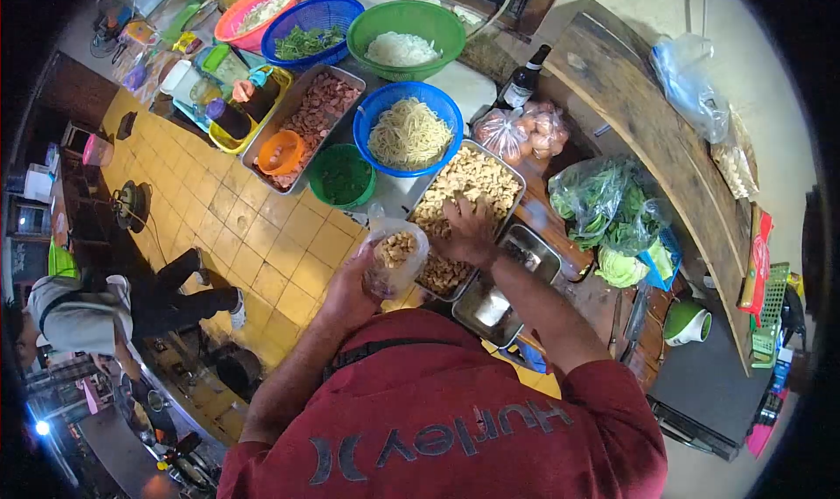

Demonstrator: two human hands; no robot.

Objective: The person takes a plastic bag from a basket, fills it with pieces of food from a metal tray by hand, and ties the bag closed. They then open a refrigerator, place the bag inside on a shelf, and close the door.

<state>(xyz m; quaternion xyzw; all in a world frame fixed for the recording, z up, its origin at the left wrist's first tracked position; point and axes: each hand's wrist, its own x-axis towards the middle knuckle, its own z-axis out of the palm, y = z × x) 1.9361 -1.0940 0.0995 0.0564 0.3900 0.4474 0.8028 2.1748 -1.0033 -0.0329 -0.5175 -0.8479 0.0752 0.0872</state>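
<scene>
My left hand is closed around a clear plastic bag, its mouth turned up. Inside the bag lie some golden-brown chunks. Over a metal tray full of similar small chunks, my right hand reaches down with its fingers apart, fingertips among the pieces. The chunks look diced and fried. Right of my right wrist sits a second metal tray, with little in it. A blue basket of noodles stands just beyond the full tray.
A tray of pinkish sliced meat holds an orange bowl; a green basket stands beside it. Baskets of vegetables line the back. On the right are bagged eggs, leafy greens and a knife. Another person works at left.
</scene>
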